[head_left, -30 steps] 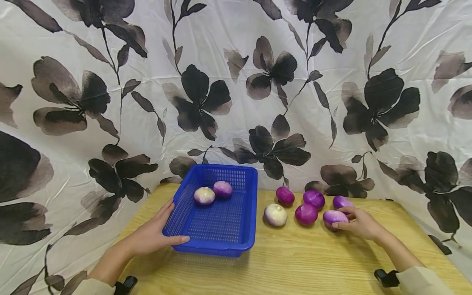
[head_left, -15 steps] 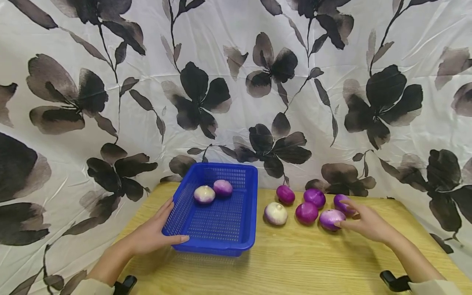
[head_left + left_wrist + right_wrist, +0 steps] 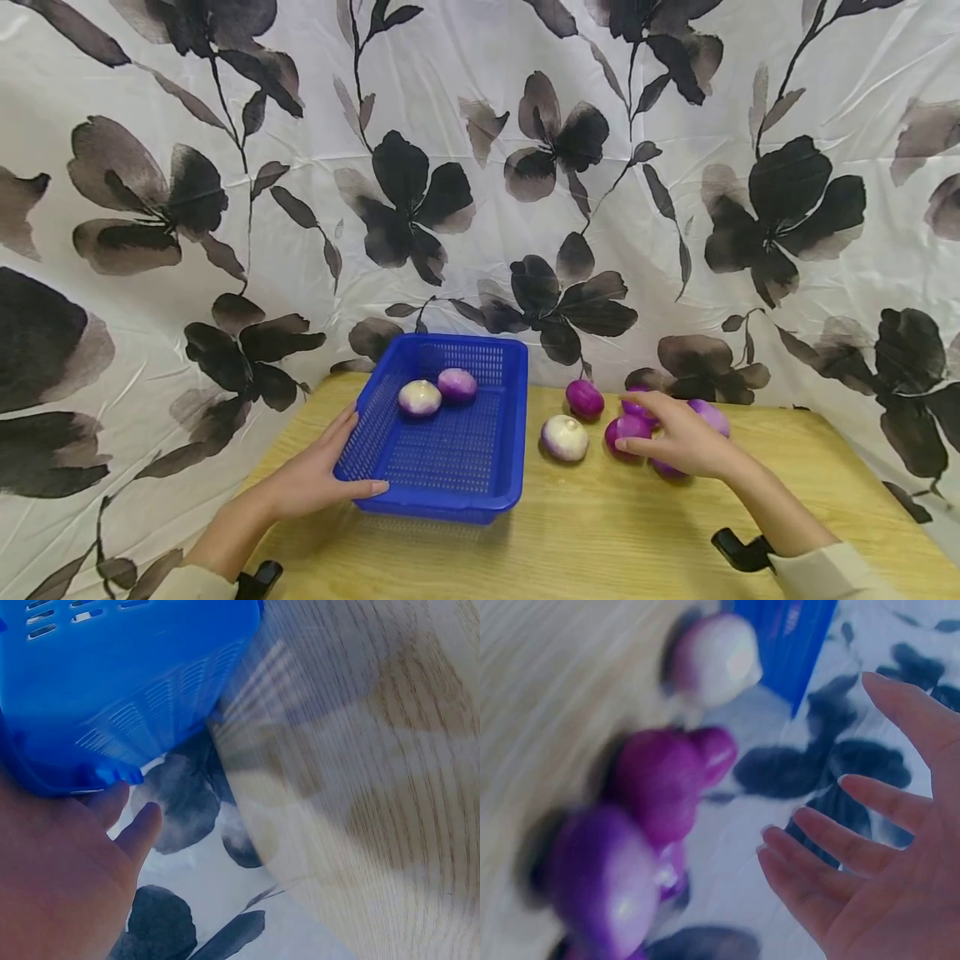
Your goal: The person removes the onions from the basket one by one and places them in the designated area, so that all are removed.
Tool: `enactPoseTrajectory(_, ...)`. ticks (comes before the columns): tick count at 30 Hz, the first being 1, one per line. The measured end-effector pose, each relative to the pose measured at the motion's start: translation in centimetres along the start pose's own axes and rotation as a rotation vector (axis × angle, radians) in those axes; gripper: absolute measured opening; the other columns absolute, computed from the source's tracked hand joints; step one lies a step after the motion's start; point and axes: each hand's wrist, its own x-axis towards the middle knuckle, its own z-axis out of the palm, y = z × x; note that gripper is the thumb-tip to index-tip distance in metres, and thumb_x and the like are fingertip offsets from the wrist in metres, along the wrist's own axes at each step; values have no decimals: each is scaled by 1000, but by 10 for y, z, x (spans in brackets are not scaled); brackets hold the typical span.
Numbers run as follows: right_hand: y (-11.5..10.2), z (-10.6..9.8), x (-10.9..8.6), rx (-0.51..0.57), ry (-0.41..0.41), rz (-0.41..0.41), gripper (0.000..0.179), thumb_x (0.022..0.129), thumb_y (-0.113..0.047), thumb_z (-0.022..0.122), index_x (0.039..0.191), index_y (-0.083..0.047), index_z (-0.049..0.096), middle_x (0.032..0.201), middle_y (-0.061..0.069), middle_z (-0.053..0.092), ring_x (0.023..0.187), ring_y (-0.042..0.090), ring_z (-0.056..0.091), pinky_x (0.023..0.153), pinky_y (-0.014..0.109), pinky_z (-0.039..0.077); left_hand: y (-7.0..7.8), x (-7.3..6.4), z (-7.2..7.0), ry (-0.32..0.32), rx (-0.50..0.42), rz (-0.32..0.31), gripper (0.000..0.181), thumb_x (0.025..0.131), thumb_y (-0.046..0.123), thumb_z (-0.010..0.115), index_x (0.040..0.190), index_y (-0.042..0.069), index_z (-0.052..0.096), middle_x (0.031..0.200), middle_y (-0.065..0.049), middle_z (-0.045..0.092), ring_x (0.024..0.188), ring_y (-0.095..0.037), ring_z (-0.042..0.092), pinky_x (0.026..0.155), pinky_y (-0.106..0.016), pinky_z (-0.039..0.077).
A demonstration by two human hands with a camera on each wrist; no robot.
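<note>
My left hand (image 3: 311,479) rests on the near left corner of a blue perforated plastic basket (image 3: 517,433), its thumb over the front rim and its fingers along the left side. Inside the basket lie a white-and-purple onion (image 3: 419,399) and a purple onion (image 3: 457,385). My right hand (image 3: 686,437) hovers over the onions on the right, fingers spread and holding nothing in the right wrist view. Below it are a magenta onion (image 3: 624,430) and a pale purple onion (image 3: 604,881), partly covered in the head view. Another purple onion (image 3: 709,414) shows behind the hand.
A white onion (image 3: 566,438) and a magenta onion (image 3: 584,399) stand between the basket and my right hand. The wooden table (image 3: 600,542) ends at the back against a floral cloth (image 3: 480,208).
My right hand has moved left, from the pale purple onion at the right end to above the magenta onions. That pale onion shifted slightly left. My left hand and the basket have stayed put.
</note>
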Motion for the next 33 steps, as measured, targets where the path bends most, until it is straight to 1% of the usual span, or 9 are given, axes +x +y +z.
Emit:
enactPoseTrajectory(4, -19, 14, 24, 11, -22, -60, 63, 89, -34, 80, 138, 0, 59, 129, 18, 64, 115, 36, 63, 98, 56, 51, -1, -2, 0, 4, 5, -8, 124, 82, 62, 77, 163, 0, 8, 171, -19, 2, 152, -52, 13, 111, -75, 25)
enactPoseTrajectory(8, -37, 27, 49, 23, -73, -118, 63, 93, -33, 75, 142, 0, 55, 139, 21, 60, 128, 42, 56, 106, 60, 44, 0, -2, -1, -5, -1, -15, 125, 82, 62, 77, 163, 1, 6, 171, -20, 1, 152, -52, 13, 111, -76, 25)
enactPoseTrajectory(9, -42, 30, 56, 23, -87, -132, 62, 94, -33, 74, 143, 0, 54, 132, 20, 63, 124, 40, 59, 105, 59, 45, 0, -2, -2, -7, -3, -17, 124, 82, 62, 77, 163, 1, 6, 171, -20, 1, 152, -52, 13, 111, -75, 25)
enactPoseTrajectory(12, -53, 40, 74, 30, -110, -167, 62, 95, -31, 74, 145, -2, 53, 132, 17, 63, 116, 36, 61, 101, 56, 47, 1, -1, -2, -12, -5, -23, 124, 82, 62, 77, 164, 2, 5, 171, -19, 1, 152, -53, 13, 110, -76, 26)
enactPoseTrajectory(15, -61, 52, 92, 53, -141, -178, 64, 94, -31, 74, 146, -2, 51, 136, 17, 61, 117, 35, 61, 101, 54, 48, 0, -1, -1, -9, 3, -15, 124, 82, 63, 77, 164, 2, 6, 171, -19, 2, 152, -52, 14, 111, -74, 27)
enactPoseTrajectory(16, -63, 56, 98, 57, -152, -180, 64, 94, -31, 74, 147, -2, 51, 144, 18, 56, 126, 36, 57, 106, 55, 46, 0, -1, -1, -10, 5, -15, 124, 82, 63, 77, 164, 1, 6, 171, -19, 2, 152, -52, 14, 111, -74, 27)
enactPoseTrajectory(19, -67, 68, 115, 67, -194, -181, 66, 94, -33, 74, 148, -3, 50, 145, 17, 54, 133, 36, 52, 111, 55, 42, 0, -2, 0, -10, 6, -15, 124, 82, 62, 77, 163, 0, 6, 171, -19, 2, 152, -52, 14, 111, -74, 26)
enactPoseTrajectory(27, -69, 100, 159, 3, -243, -188, 69, 92, -31, 75, 148, -1, 49, 143, 18, 53, 135, 34, 50, 114, 51, 40, 2, 2, 1, -18, -2, -28, 124, 82, 62, 77, 164, 2, 5, 171, -20, 2, 152, -53, 14, 110, -76, 26)
enactPoseTrajectory(33, -71, 129, 186, -130, -328, -169, 76, 91, -28, 78, 153, -2, 43, 146, 19, 49, 136, 34, 51, 110, 52, 44, 3, 0, 1, -19, 20, -35, 123, 82, 61, 77, 164, 1, 7, 170, -21, 3, 151, -54, 16, 108, -76, 28)
